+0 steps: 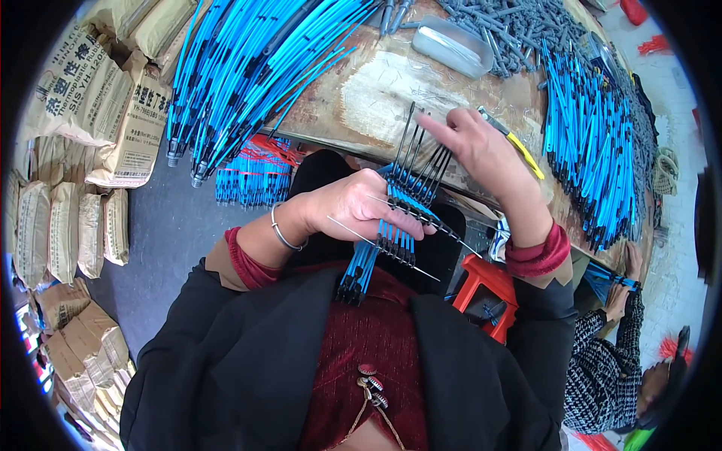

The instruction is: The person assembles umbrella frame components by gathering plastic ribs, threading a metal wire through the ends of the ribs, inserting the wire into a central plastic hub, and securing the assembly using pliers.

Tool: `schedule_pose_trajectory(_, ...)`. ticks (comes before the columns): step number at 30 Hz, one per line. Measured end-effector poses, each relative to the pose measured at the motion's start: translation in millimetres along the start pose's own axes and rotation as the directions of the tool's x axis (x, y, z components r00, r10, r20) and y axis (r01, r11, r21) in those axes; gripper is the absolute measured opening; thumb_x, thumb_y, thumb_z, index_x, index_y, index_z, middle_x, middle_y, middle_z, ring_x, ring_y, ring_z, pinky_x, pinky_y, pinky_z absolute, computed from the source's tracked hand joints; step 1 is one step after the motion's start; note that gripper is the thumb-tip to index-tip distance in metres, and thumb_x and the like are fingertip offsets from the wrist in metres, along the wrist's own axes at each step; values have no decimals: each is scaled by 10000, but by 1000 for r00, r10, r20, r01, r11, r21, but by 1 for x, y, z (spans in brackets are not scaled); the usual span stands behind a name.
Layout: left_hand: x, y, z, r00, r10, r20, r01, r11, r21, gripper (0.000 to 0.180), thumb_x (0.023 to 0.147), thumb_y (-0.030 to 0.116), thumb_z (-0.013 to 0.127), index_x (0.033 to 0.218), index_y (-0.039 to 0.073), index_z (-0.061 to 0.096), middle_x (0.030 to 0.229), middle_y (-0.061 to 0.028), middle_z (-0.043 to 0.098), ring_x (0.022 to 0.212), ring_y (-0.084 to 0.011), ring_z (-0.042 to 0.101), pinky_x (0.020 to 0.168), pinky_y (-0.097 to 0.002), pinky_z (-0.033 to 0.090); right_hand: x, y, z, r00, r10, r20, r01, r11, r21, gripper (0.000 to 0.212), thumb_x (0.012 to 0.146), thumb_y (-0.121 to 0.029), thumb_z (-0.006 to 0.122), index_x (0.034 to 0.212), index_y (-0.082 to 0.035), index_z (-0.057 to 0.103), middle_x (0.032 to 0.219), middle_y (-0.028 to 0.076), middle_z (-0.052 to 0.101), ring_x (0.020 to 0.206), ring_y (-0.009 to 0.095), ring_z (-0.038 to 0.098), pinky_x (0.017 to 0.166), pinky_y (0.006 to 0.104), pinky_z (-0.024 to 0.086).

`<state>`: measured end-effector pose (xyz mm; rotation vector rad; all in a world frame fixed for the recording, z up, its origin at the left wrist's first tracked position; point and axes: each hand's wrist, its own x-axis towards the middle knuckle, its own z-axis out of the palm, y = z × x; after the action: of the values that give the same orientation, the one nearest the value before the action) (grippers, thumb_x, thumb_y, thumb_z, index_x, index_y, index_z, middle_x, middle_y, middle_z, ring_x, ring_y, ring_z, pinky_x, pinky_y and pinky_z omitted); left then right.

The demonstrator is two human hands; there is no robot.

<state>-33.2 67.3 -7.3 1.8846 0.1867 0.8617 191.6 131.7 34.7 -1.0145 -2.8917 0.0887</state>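
Note:
A bundle of slim blue and black rods [363,264] with dark joints is gripped in my left hand [359,204], in front of my chest. Its black ends fan upward past the table's near edge. Thin metal wires [421,272] run crosswise by the bundle and stick out on both sides of my fingers. My right hand [472,139] hovers at the black ends with the index finger stretched out and the others bent. I see nothing held in it; whether the fingertip touches a rod I cannot tell.
Blue rod piles lie on the wooden table [320,113] at left and right [590,143]. Grey plastic parts [511,30], a clear tray [451,51] and a yellow cutter [525,155] lie there too. Below are a red plastic stool [489,289] and, leftward, paper sacks [68,225]. Another person [613,361] works at right.

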Motion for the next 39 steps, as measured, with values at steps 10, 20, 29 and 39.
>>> schedule_pose_trajectory(10, -3, 1, 2, 1000, 14, 3, -14, 1000, -14, 236, 806, 134, 584, 1025, 87, 657, 1013, -75, 659, 870, -267, 631, 738, -336, 496, -4, -8, 0, 997, 42, 72, -35, 995, -93, 300, 766, -32, 493, 1050, -128, 514, 994, 110, 482, 898, 298, 512, 758, 365, 466)
schedule_pose_trajectory(20, -2, 3, -2, 993, -111, 36, 114, 988, -104, 217, 813, 126, 592, 1015, 111, 669, 1012, -76, 660, 892, -264, 630, 768, -328, 489, -1, -4, -4, 999, 8, 49, -6, 999, -37, 275, 749, -35, 513, 1018, -90, 511, 999, 111, 504, 908, 298, 511, 771, 380, 462)
schedule_pose_trajectory(29, 3, 4, -5, 991, -134, 27, 137, 972, -193, 226, 792, 97, 594, 1005, 110, 670, 993, -71, 667, 833, -257, 640, 738, -314, 494, 1, 0, -1, 999, -5, 46, 8, 998, -62, 307, 753, -27, 497, 1050, -106, 506, 1003, 108, 495, 904, 291, 515, 774, 367, 468)
schedule_pose_trajectory(39, -8, 14, 5, 999, 33, 35, -34, 999, 18, 293, 680, 35, 566, 960, 53, 651, 1002, -110, 654, 797, -283, 628, 652, -352, 500, 2, -28, -3, 999, 15, 51, -7, 989, -150, 344, 764, -17, 478, 1087, -128, 510, 1040, 122, 502, 932, 294, 525, 780, 360, 471)
